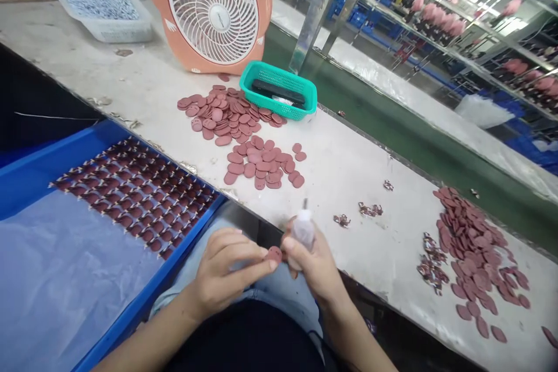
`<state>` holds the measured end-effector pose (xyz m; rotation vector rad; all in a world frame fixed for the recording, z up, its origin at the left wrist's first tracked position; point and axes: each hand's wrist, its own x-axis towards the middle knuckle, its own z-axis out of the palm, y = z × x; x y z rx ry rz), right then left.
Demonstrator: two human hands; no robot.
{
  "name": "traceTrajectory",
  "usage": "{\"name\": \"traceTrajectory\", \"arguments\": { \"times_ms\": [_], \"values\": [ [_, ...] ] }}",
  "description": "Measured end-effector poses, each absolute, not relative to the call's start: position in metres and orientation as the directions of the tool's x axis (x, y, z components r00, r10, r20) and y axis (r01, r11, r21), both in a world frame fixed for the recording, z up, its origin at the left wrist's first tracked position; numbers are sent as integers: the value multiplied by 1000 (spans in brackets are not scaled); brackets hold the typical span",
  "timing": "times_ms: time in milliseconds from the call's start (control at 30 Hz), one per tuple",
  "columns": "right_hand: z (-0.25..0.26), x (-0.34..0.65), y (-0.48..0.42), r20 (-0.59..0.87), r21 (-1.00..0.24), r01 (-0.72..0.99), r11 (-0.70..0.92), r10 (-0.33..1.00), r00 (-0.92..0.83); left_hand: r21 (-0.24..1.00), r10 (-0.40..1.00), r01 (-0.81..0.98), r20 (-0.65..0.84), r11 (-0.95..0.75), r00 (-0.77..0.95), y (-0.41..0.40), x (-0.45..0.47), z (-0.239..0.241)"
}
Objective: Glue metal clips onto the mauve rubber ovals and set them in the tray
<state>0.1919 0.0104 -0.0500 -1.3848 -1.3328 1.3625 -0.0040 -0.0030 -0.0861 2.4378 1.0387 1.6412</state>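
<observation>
My left hand [226,270] pinches a small dusty-pink oval piece [274,254] between thumb and fingertips, just above the table's near edge. My right hand [311,267] grips a translucent plastic squeeze bottle [303,231] upright, its thin nozzle pointing up, and touches the piece's right side. Loose pink oval pieces lie in two heaps [235,128] on the white worktable [349,203] straight ahead. Another heap [475,250] lies to the right, with small patterned pieces [431,264] beside it. Rows of finished pieces [135,195] stand in a blue tray [56,165] at my left.
An orange-and-white desk fan [213,9] stands at the table's far side, next to a teal plastic basket [279,90] holding dark items. A white basket [100,9] of small parts sits far left. Shelves with pink items stand beyond the table.
</observation>
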Motion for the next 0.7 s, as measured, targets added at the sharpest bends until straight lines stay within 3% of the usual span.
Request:
{"name": "traceTrajectory", "arguments": {
  "times_ms": [133, 200, 267, 367, 467, 567, 633, 700],
  "values": [
    [-49, 167, -8, -392, -848, -234, -475, 860, -326, 578, 629, 305, 771, -757, 100, -18, 0, -80],
    [-45, 157, -12, -430, -745, -399, -535, 842, -327, 701, 715, 186, 699, -688, 7, -22, 4, -80],
    [-42, 149, -15, -428, -747, -420, -515, 856, -288, 782, 783, 127, 620, -611, -54, -27, 9, -81],
    [-45, 146, -18, -377, -823, -359, -440, 896, -233, 868, 859, 79, 497, -490, -125, -34, 13, -78],
    [-51, 159, -21, -301, -880, -297, -370, 919, -253, 961, 971, -207, 143, -182, -189, -39, 11, -69],
    [-47, 182, -24, -279, -954, -25, -297, 919, -280, 791, 959, -589, -269, 168, -87, -41, 6, -58],
    [-36, 197, -24, -224, -963, 207, -173, 940, -256, 680, 927, -684, -375, 263, -17, -41, 2, -53],
    [-24, 209, -23, -110, -945, 324, -32, 968, -226, 623, 914, -726, -406, 291, 18, -42, -1, -48]
  ]
}}
